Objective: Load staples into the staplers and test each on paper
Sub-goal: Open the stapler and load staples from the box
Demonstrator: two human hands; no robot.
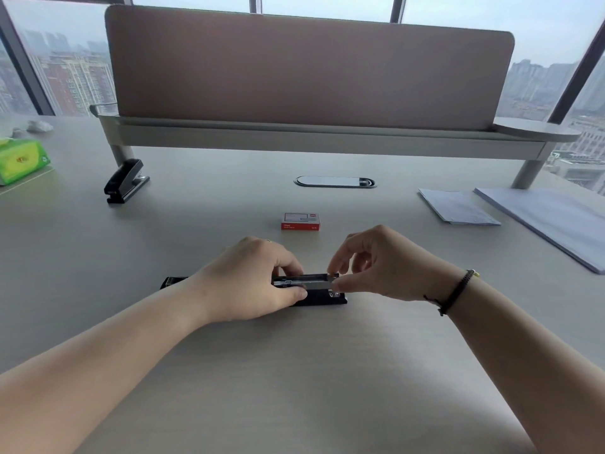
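A black stapler (322, 297) lies opened flat on the desk in front of me, its metal staple channel facing up. My left hand (252, 283) grips its middle, thumb on the near side and fingers over the far side. My right hand (376, 263) pinches a strip of staples (322, 283) at the channel's right end. A red and white staple box (300, 221) sits just beyond the hands. A second black stapler (126, 180) stands at the far left. White paper sheets (458, 208) lie at the right.
A larger paper stack (556, 221) reaches the right edge. A green tissue pack (21, 162) is at the far left. A divider panel on a raised shelf (311, 139) spans the back, with an oval cable port (334, 182) in the desk.
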